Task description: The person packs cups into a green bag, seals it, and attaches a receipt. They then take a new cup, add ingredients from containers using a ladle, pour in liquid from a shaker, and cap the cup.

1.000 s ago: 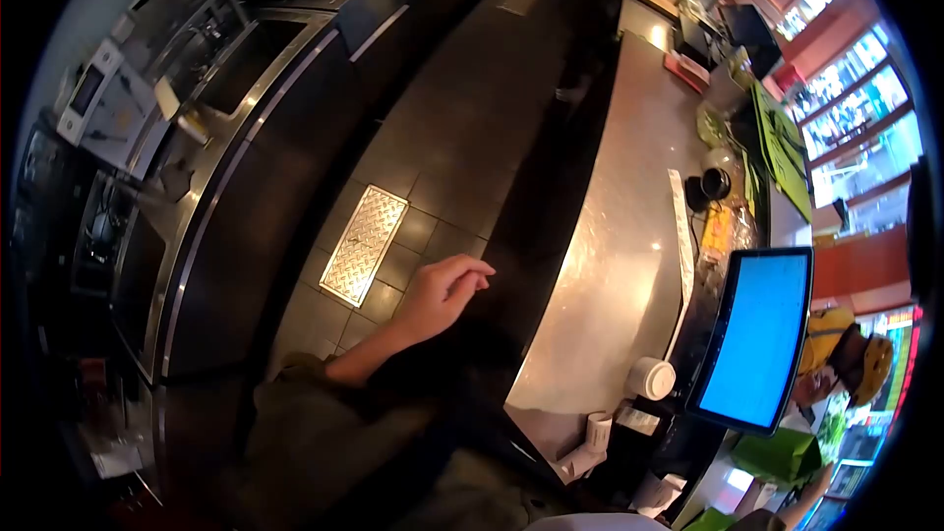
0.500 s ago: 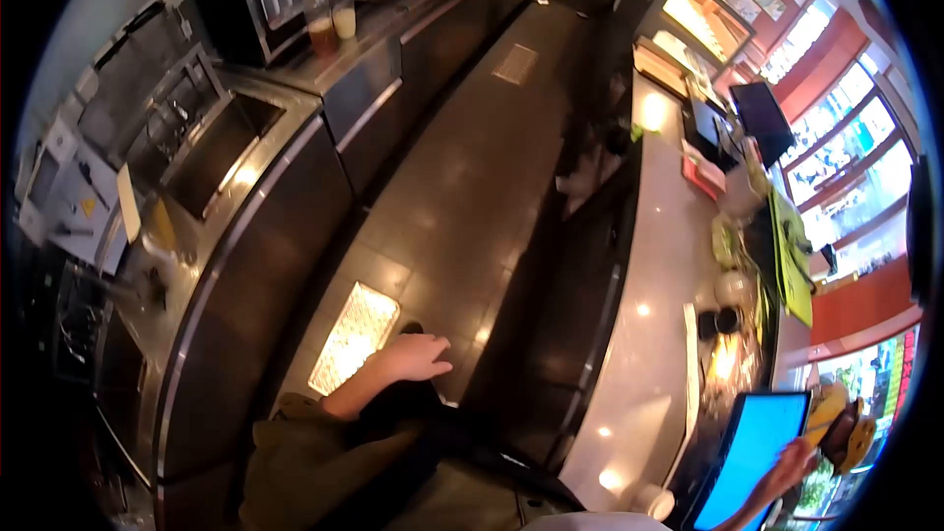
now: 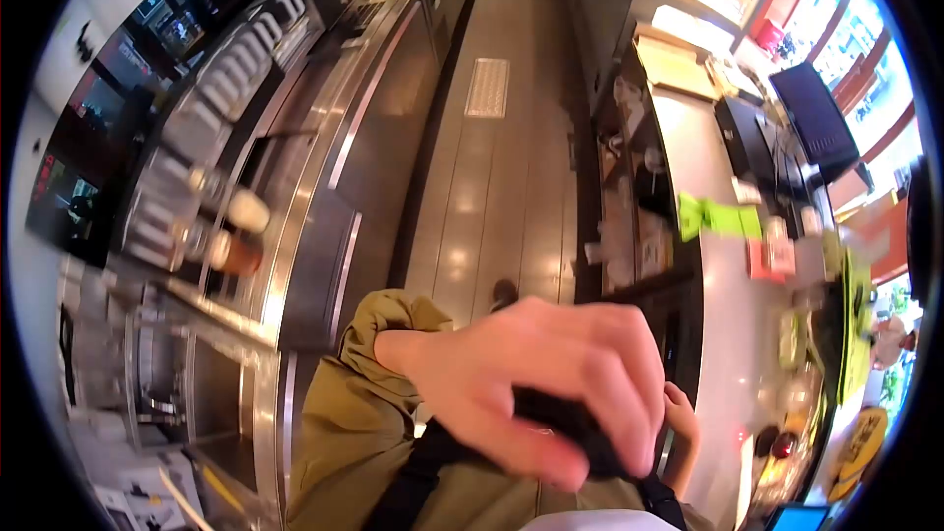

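Note:
My left hand [image 3: 551,364] is raised in front of my chest, large in the head view. Its fingers are curled loosely and the thumb stands apart, with nothing visible between them. Behind it are a dark strap [image 3: 418,477] and my olive clothing [image 3: 344,433]. Lower right, my right hand [image 3: 680,425] is partly covered by the left one, beside the edge of the light counter [image 3: 723,364]. Its fingers are mostly hidden, so I cannot make out whether it holds anything.
On the left run a steel counter [image 3: 285,275], two bottles with white [image 3: 248,209] and brown [image 3: 236,253] contents, and a sink [image 3: 218,383]. A tiled aisle [image 3: 467,187] leads ahead. The right counter carries green cloth-like items [image 3: 718,217], a dark monitor [image 3: 814,121] and a blue screen [image 3: 796,519].
The view has swung and shifted along the aisle. My left hand has risen close to the camera. My right hand has moved from beside the blue screen to near my body.

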The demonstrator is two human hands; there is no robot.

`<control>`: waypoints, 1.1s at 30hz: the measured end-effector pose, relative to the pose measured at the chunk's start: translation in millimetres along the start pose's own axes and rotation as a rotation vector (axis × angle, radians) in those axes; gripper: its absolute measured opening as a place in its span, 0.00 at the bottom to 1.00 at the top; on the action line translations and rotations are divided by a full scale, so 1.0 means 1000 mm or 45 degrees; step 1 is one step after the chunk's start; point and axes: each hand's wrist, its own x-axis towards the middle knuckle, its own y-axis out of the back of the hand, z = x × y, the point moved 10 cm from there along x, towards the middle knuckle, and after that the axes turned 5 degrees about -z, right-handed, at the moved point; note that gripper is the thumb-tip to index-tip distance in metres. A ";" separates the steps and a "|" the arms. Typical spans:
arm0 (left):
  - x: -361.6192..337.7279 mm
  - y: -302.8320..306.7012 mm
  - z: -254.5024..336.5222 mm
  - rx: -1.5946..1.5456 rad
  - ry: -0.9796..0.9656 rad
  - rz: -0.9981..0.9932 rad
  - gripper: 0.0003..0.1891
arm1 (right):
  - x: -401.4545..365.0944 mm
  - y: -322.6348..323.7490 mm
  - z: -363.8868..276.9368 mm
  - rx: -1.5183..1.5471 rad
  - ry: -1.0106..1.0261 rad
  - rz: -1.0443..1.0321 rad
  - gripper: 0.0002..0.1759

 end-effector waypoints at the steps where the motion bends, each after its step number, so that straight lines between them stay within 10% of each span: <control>1: 0.022 0.041 -0.001 0.010 -0.088 -0.049 0.16 | 0.044 0.014 -0.035 -0.057 0.045 0.079 0.10; 5: 0.090 0.213 -0.017 -0.154 -0.421 -0.076 0.14 | 0.226 0.035 -0.241 0.110 0.354 0.099 0.08; 13: 0.160 0.572 -0.084 -0.027 -0.235 0.000 0.14 | 0.581 -0.009 -0.620 -0.119 0.781 -0.382 0.11; 16: 0.183 0.717 -0.117 -0.081 -0.646 0.107 0.18 | 0.747 0.008 -0.644 -0.071 0.619 -0.428 0.12; 20: 0.246 0.909 -0.166 -0.263 -0.272 0.017 0.18 | 0.955 0.096 -0.557 -0.541 0.316 -0.068 0.15; 23: 0.288 1.047 -0.219 -0.470 -0.411 0.158 0.17 | 0.976 0.149 -0.622 -0.078 0.015 -0.047 0.13; 27: 0.331 1.248 -0.325 -0.599 -0.085 0.007 0.18 | 1.118 0.243 -0.565 0.650 -0.202 0.194 0.12; 33: 0.252 1.635 -0.569 0.479 1.073 0.535 0.13 | 1.417 0.341 -0.888 0.305 0.157 0.247 0.09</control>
